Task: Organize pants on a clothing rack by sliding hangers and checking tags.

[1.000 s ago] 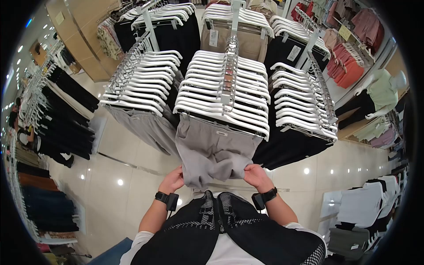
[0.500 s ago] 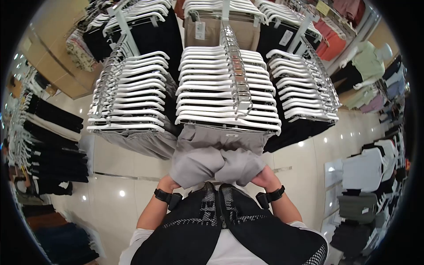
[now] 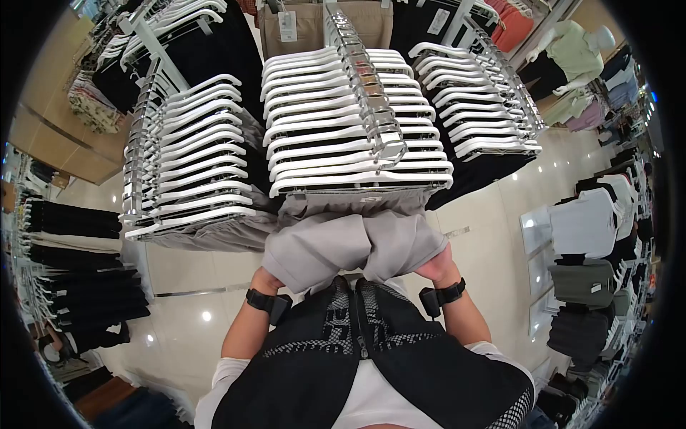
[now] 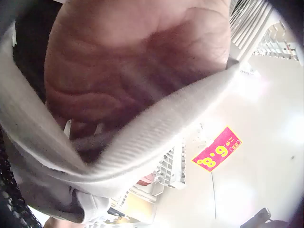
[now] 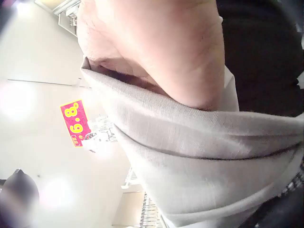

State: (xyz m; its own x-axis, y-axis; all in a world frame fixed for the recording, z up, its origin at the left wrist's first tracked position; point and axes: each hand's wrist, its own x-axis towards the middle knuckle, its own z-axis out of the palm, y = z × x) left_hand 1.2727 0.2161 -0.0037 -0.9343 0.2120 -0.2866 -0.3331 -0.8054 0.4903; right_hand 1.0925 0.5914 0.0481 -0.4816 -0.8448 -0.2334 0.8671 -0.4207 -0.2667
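Grey trousers [image 3: 321,247] hang from the front hanger of the middle row of white hangers [image 3: 357,175], their legs lifted and bunched toward the person's chest. At the left edge of the raised cloth is the left hand [image 3: 266,280]; the right hand [image 3: 437,266] is at its right edge. In the left wrist view the left palm [image 4: 137,57] lies behind a fold of the cloth [image 4: 142,137], its fingers mostly covered. The right wrist view has the right hand [image 5: 156,52] tucked into the fabric [image 5: 190,142], fingers hidden.
Rows of white hangers stand left [image 3: 207,150] and right [image 3: 479,107] of the middle row. Dark clothes [image 3: 93,272] hang at the far left, grey and white tops [image 3: 582,222] at the right. A mannequin [image 3: 572,57] stands at the upper right.
The trouser legs have been raised and spread wider between the hands, folding over below the waistband. The hands have moved slightly apart, and the head view has shifted.
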